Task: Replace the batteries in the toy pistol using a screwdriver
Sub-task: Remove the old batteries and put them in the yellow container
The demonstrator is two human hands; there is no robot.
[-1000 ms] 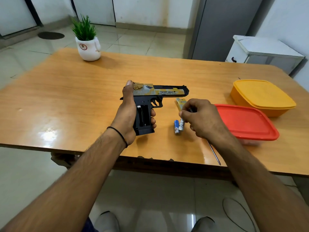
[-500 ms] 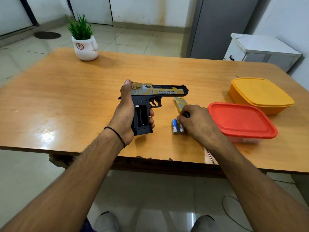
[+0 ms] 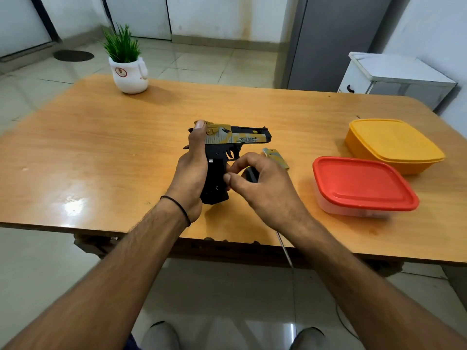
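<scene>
My left hand (image 3: 192,173) grips the toy pistol (image 3: 237,137) by its black handle, barrel pointing right, just above the table (image 3: 101,147). The side of the handle is open and dark, with a small silver contact showing. My right hand (image 3: 262,188) is at the handle's right edge, thumb and forefinger curled together against it; I cannot see anything between them. The yellow and silver handle cover (image 3: 275,157) lies on the table behind that hand. The screwdriver lies under my right hand: its black handle (image 3: 249,174) and thin shaft (image 3: 284,245) show. The batteries are hidden.
A red-lidded box (image 3: 361,185) and a yellow box (image 3: 391,145) stand to the right. A potted plant (image 3: 127,69) sits at the far left corner. The screwdriver shaft sticks out over the table's near edge. A white cabinet (image 3: 396,77) stands beyond the table.
My right hand left the two batteries on the table and moved left to the pistol's handle, now covering them. The left hand kept its grip on the pistol.
</scene>
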